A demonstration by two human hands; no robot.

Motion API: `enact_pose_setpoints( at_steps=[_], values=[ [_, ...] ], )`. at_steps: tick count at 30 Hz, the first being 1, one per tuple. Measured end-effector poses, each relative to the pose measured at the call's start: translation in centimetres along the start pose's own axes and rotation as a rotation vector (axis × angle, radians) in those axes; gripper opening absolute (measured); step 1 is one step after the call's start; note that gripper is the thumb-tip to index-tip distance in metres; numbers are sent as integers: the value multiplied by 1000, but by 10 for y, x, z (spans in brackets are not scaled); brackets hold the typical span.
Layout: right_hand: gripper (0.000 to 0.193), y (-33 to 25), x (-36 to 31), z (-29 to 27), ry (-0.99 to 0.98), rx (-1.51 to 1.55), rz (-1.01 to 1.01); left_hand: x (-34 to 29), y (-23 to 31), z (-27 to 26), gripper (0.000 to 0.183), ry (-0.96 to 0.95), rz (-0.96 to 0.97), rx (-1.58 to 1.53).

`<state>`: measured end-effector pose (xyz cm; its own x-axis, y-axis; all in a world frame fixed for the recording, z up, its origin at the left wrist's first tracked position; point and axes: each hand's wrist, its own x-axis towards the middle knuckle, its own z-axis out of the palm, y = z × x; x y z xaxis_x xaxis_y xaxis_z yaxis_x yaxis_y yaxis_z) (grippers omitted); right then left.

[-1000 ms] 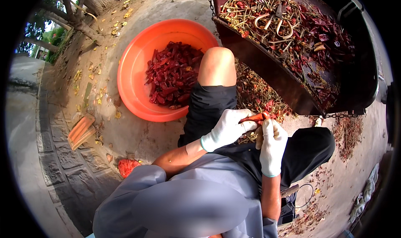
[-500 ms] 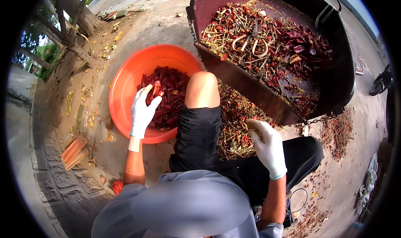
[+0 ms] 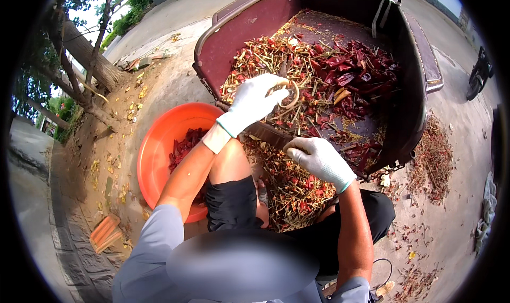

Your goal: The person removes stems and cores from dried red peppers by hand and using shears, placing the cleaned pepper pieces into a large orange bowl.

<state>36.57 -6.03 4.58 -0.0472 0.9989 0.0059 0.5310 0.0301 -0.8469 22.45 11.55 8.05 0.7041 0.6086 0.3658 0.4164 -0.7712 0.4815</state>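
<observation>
My left hand point(image 3: 256, 104), in a white knitted glove, reaches over the front edge of the cart bed. Its thumb and fingers close around the looped handle of a pair of scissors point(image 3: 291, 97), whose dark blades lie among the stems. My right hand point(image 3: 322, 161), gloved too, hovers by the cart's lower edge with thumb and fingers pinched together. Whatever they might hold is too small to make out. Dried red chilies point(image 3: 355, 72) and cut stems point(image 3: 255, 58) cover much of the bed. Below my left forearm, an orange basin point(image 3: 154, 149) holds more chilies, partly hidden.
The maroon cart point(image 3: 247, 29) has raised sides and chains at its lowered flap. Between my knees lies a heap of stems and chili scraps point(image 3: 295, 188). Bricks point(image 3: 106, 231) and trees point(image 3: 87, 48) are at the left. More scraps point(image 3: 430, 159) lie right of the cart.
My left hand has left the chilies in the basin and moved up and right to the scissors in the cart. My right hand stays pinched, now nearer the cart's edge. The view has shifted.
</observation>
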Motion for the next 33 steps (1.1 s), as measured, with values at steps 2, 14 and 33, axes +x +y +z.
enact_pose_setpoints(
  at_steps=[2,14,33],
  values=[
    [29,-3,-4,-1,-8,-2,-36,51,11,26,35,-91,-1,3],
    [28,3,-1,-18,75,53,-23,122,50,158,53,-215,209,277],
    [46,1,-12,-15,828,-392,-199,12,44,28,29,-161,-96,-94]
  ],
)
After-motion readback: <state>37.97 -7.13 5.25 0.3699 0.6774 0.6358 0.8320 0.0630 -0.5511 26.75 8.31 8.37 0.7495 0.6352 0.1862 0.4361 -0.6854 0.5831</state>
